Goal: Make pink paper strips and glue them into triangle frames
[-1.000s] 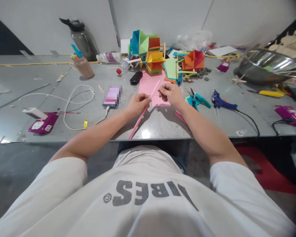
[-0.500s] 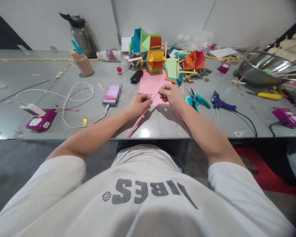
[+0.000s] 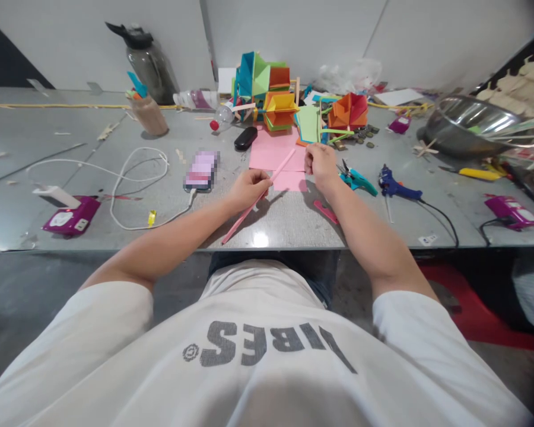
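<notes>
Your left hand pinches a long, thin pink rolled paper strip over the grey table.

Your left grip is closed on the strip about midway along, with its far end lying over the flat pink paper sheet and its near end reaching toward the table edge. Your right hand, just right of that sheet, is loosely curled with the strip free of it; whether it holds anything I cannot tell. The strip looks already formed; nothing joins it yet to the colourful folded paper models behind the sheet. Teal-handled cutters lie right of the sheet.
</notes>
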### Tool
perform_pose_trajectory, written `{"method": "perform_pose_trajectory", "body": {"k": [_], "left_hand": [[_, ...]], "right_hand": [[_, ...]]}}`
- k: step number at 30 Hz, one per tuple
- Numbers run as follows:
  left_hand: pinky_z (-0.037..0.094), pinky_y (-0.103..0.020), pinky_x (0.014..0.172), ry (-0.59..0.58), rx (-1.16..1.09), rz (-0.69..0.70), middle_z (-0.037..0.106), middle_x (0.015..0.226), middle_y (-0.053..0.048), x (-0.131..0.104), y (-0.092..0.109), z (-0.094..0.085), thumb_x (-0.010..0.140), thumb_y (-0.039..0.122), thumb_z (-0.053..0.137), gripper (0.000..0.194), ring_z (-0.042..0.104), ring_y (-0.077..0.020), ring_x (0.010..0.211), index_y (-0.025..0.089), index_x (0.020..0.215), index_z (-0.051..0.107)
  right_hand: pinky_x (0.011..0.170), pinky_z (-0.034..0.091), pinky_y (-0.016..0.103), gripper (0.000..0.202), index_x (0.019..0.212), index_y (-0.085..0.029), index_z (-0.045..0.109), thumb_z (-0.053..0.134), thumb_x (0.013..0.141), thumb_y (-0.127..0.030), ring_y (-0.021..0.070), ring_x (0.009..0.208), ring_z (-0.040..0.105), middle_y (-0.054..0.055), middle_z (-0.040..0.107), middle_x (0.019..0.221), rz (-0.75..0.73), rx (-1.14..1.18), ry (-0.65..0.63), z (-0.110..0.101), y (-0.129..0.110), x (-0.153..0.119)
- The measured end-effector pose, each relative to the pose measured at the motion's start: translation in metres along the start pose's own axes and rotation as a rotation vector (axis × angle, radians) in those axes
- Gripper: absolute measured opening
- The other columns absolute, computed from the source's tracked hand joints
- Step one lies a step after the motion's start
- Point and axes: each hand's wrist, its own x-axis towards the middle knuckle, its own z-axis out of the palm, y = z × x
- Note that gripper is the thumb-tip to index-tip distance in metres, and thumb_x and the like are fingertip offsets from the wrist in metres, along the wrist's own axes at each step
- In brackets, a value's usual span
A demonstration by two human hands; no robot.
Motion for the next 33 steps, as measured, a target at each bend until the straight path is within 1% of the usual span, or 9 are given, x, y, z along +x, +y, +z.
{"method": "perform_pose_trajectory", "body": {"k": [2,4,8,11,14,19,22,25,33], "left_hand": [[0.041,-0.025,0.052,0.005,-0.016,-0.014,0.063,0.057,0.004,0.0,0.0,0.001,0.095,0.013,0.068,0.021,0.054,-0.0088,0.047,0.02,0.075,0.064],[0.041,-0.025,0.052,0.011,-0.038,-0.026,0.063,0.057,0.004,0.0,-0.001,0.001,0.095,0.014,0.068,0.021,0.054,-0.009,0.046,0.02,0.075,0.064],[0.04,-0.024,0.051,0.023,-0.055,-0.031,0.062,0.056,0.004,0.0,-0.002,0.002,0.094,0.014,0.068,0.021,0.054,-0.0088,0.046,0.02,0.075,0.064],[0.04,-0.024,0.051,0.017,-0.043,-0.025,0.062,0.054,0.004,0.0,-0.002,0.002,0.094,0.014,0.069,0.021,0.054,-0.0087,0.045,0.02,0.074,0.064],[0.039,-0.024,0.05,0.01,-0.031,-0.018,0.061,0.054,0.004,0.001,-0.003,0.003,0.093,0.015,0.069,0.021,0.053,-0.0088,0.045,0.02,0.074,0.064],[0.038,-0.025,0.05,0.014,-0.015,-0.016,0.061,0.055,0.004,0.001,-0.004,0.001,0.092,0.013,0.069,0.022,0.052,-0.0091,0.045,0.02,0.073,0.063],[0.039,-0.025,0.051,0.022,0.024,-0.017,0.061,0.056,0.003,0.001,-0.005,0.001,0.092,0.015,0.071,0.021,0.052,-0.0096,0.046,0.02,0.073,0.063],[0.039,-0.025,0.051,0.018,0.07,-0.008,0.061,0.056,0.003,0.001,-0.005,0.001,0.091,0.015,0.072,0.021,0.053,-0.0098,0.046,0.02,0.072,0.064],[0.039,-0.026,0.052,0.015,0.106,-0.012,0.06,0.054,0.003,-0.001,-0.001,0.001,0.093,0.013,0.07,0.024,0.053,-0.0102,0.046,0.02,0.071,0.063]], "right_hand": [[0.047,0.032,0.027,0.055,0.065,-0.027,0.043,0.068,0.112,-0.041,0.0088,0.046,0.036,-0.007,0.038,0.049,-0.037,-0.027,0.017,0.0,0.002,0.0],[0.049,0.035,0.027,0.052,0.069,-0.025,0.049,0.072,0.111,-0.047,0.0081,0.048,0.041,-0.006,0.047,0.053,-0.064,-0.03,-0.006,0.001,0.003,-0.003],[0.049,0.043,0.024,0.046,0.084,-0.024,0.064,0.091,0.094,-0.06,0.0093,0.054,0.062,-0.001,0.073,0.079,-0.039,0.034,-0.206,0.006,0.001,-0.013],[0.046,0.041,0.023,0.055,0.076,-0.022,0.066,0.093,0.089,-0.068,0.0099,0.052,0.062,0.001,0.074,0.074,-0.038,-0.023,-0.272,0.009,-0.001,-0.019],[0.045,0.04,0.022,0.051,0.069,-0.021,0.067,0.098,0.088,-0.057,0.009,0.049,0.058,0.001,0.071,0.065,-0.072,-0.089,-0.275,0.01,-0.003,-0.021],[0.044,0.039,0.021,0.037,0.071,-0.019,0.071,0.093,0.094,-0.037,0.0083,0.049,0.058,0.003,0.076,0.069,-0.082,-0.095,-0.33,0.005,-0.005,-0.019],[0.042,0.037,0.021,0.031,0.07,-0.018,0.071,0.091,0.092,-0.028,0.0081,0.046,0.054,0.002,0.073,0.064,-0.017,-0.101,-0.341,0.003,-0.006,-0.017],[0.039,0.031,0.02,0.029,0.066,-0.018,0.068,0.088,0.088,-0.018,0.0066,0.042,0.044,0.0,0.064,0.053,0.067,-0.085,-0.296,0.004,-0.007,-0.016],[0.037,0.022,0.018,0.036,0.063,-0.02,0.058,0.086,0.083,-0.012,0.0039,0.042,0.035,-0.003,0.053,0.052,0.202,-0.009,-0.219,-0.002,-0.007,-0.006]]}}
